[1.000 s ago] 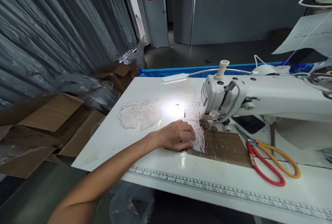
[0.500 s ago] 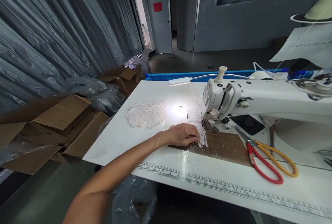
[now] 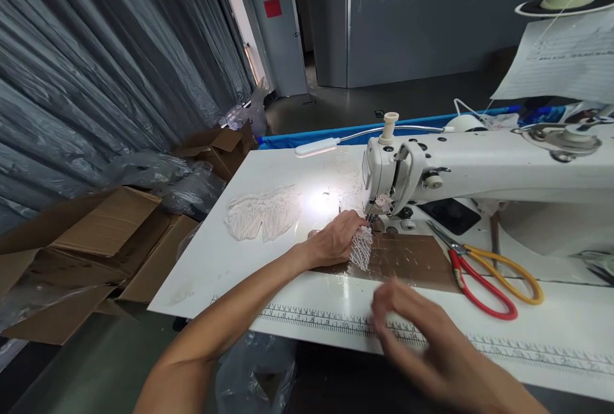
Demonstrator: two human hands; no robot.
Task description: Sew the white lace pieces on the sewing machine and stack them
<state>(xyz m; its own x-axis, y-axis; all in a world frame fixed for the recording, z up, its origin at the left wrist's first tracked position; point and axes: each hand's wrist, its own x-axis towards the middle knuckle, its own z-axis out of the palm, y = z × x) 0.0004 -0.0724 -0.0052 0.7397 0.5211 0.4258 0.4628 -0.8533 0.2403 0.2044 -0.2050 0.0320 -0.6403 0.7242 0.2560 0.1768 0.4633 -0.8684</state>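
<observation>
My left hand (image 3: 336, 237) lies at the sewing machine's needle area, its fingers curled and pressed together on a strip of white lace (image 3: 361, 249). The lace hangs out below the fingers onto a brown taped patch. My right hand (image 3: 417, 337) is smeared by motion over the table's front edge. Its thumb and forefinger curve with a gap between them, and nothing shows in it. The white sewing machine (image 3: 480, 164) stands to the right of my left hand. Flat on the table to the left is a stack of cut lace pieces (image 3: 263, 212).
Scissors (image 3: 484, 273) with red and yellow handles lie right of the brown patch (image 3: 412, 260). A printed ruler (image 3: 311, 321) runs along the front edge. A lamp (image 3: 316, 147) lights the tabletop. Open cardboard boxes (image 3: 105, 222) stand on the left.
My right hand has come into view from the lower right. My left hand has shifted up, closer to the needle, over the lace. The view has tilted slightly.
</observation>
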